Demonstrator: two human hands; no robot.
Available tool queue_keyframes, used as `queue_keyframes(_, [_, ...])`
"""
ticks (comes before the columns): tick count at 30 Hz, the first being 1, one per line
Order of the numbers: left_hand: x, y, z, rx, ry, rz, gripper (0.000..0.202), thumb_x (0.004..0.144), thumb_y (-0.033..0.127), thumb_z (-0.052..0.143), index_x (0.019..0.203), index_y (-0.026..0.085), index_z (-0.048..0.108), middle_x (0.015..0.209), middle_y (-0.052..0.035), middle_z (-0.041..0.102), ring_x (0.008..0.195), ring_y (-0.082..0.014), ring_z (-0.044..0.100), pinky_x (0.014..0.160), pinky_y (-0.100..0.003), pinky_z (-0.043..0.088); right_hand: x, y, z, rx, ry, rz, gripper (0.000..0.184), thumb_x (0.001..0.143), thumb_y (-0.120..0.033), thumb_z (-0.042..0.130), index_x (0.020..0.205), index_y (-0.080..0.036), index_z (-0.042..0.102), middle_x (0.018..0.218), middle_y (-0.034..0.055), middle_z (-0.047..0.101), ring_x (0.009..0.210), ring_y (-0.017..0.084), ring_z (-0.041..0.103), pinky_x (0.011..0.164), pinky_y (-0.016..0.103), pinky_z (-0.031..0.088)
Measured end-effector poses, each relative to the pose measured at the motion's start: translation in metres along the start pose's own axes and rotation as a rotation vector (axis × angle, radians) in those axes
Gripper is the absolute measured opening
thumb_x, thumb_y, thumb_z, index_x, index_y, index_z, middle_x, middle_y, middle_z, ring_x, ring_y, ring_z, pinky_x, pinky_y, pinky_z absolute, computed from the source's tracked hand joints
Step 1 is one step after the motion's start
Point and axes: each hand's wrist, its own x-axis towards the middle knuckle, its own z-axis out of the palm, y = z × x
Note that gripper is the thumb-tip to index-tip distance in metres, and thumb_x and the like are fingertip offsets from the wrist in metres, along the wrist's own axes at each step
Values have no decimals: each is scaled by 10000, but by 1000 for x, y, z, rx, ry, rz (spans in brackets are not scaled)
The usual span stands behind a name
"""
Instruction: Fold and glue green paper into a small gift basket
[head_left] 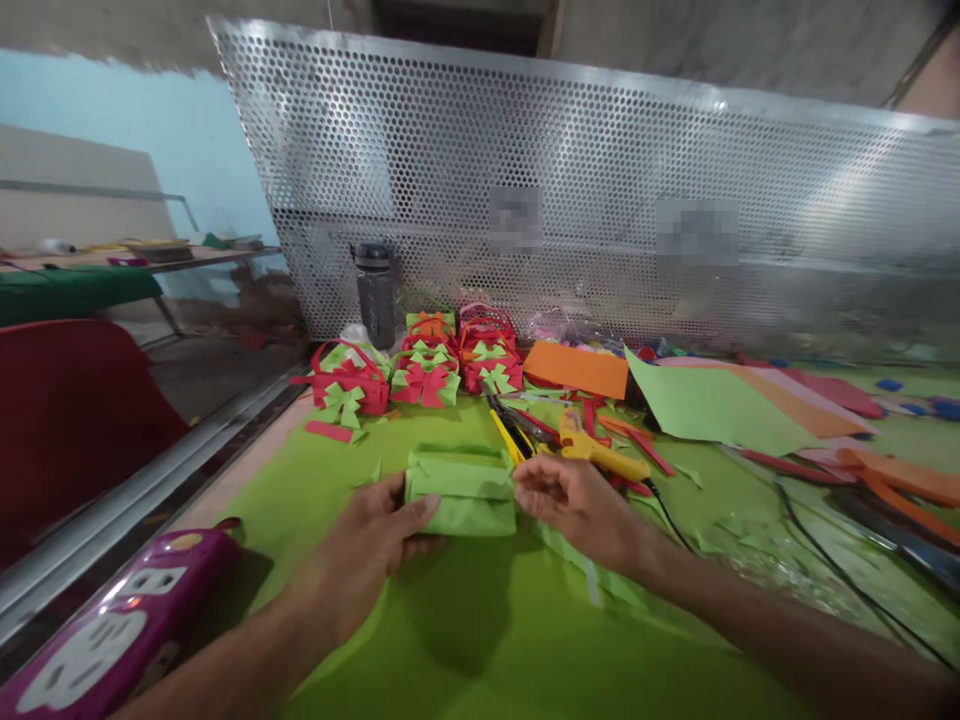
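A small folded light-green paper box is held above the green table sheet. My left hand grips its left side, thumb on the front face and fingers behind. At the box's right edge is my right hand, fingers curled and tips pressed together; whether they pinch the paper or only touch it I cannot tell. Just behind that hand lie a yellow glue gun and a yellow-and-black handled tool. Green paper strips lie below my right wrist.
Red and green paper baskets with bows stand in rows at the back, near a grey bottle. A purple power strip sits front left. Paper sheets and a black cord lie right. Perforated metal panel stands behind.
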Motion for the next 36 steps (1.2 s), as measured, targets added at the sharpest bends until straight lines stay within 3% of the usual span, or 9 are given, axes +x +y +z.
queue_keyframes(2, [-2, 1, 0, 50, 26, 11, 329, 720, 268, 677, 1037, 203, 620, 1124, -97, 647, 992, -260, 620, 785, -331, 518, -3, 2, 3, 26, -18, -2, 251, 807, -381, 562, 929, -163, 583, 874, 69, 668, 807, 184, 629, 704, 318, 504])
queue_keyframes(7, [-3, 5, 0, 294, 328, -16, 662, 770, 350, 595, 1354, 185, 329, 1412, -152, 382, 1246, -283, 426, 911, -392, 449, -7, -1, 5, -4, -59, -6, 215, 823, -346, 551, 939, -167, 581, 921, 64, 668, 833, 169, 623, 726, 301, 489])
queue_keyframes(12, [1, 2, -8, 627, 279, 108, 869, 777, 445, 532, 1431, 151, 42, 1459, -161, 287, 1317, -248, 318, 992, -395, 390, -17, -10, 11, -390, -100, -67, 134, 828, -293, 560, 819, -177, 625, 803, 30, 667, 758, 164, 592, 682, 295, 426])
queue_keyframes(15, [3, -4, -15, 952, 297, 199, 829, 789, 516, 474, 1424, 135, 103, 1456, -172, 285, 1310, -286, 323, 981, -447, 398, -19, -14, 14, -573, -178, -123, 145, 821, -289, 575, 790, -163, 640, 757, 38, 655, 755, 177, 575, 696, 309, 408])
queue_keyframes(18, [1, -9, -17, 1300, 336, 524, 733, 768, 519, 493, 1355, 120, 310, 1391, -176, 397, 1270, -336, 372, 988, -512, 366, -16, -15, 15, -658, -239, -181, 175, 823, -273, 566, 915, -143, 638, 892, 74, 664, 887, 209, 567, 811, 351, 402])
queue_keyframes(20, [-4, -13, -15, 1433, 272, 804, 472, 796, 447, 501, 1189, 186, 512, 1188, -104, 597, 1120, -291, 533, 927, -451, 436, -14, -16, 15, -683, -283, -225, 319, 783, -188, 586, 1093, -114, 576, 1137, 121, 605, 1070, 240, 508, 920, 381, 362])
queue_keyframes(22, [-9, -17, -11, 1459, 101, 920, 214, 843, 360, 481, 965, 244, 614, 851, -9, 688, 778, -177, 652, 718, -300, 518, -12, -16, 16, -692, -315, -237, 445, 771, -151, 580, 1205, -94, 497, 1305, 151, 489, 1191, 260, 425, 984, 408, 318])
queue_keyframes(26, [-8, -26, -6, 1454, -105, 868, 176, 825, 348, 516, 909, 245, 631, 815, 4, 693, 712, -151, 654, 623, -233, 522, -12, -18, 18, -680, -289, -216, 347, 862, -225, 492, 1192, -118, 507, 1241, 137, 545, 1146, 255, 474, 980, 456, 322])
queue_keyframes(36, [11, -29, -10, 1497, -26, 596, 412, 841, 428, 471, 1153, 181, 577, 1177, -106, 618, 1070, -256, 566, 904, -422, 472, -16, -24, 14, -617, -231, -230, 329, 865, -184, 491, 1189, -127, 511, 1184, 126, 592, 1130, 245, 496, 1017, 510, 268])
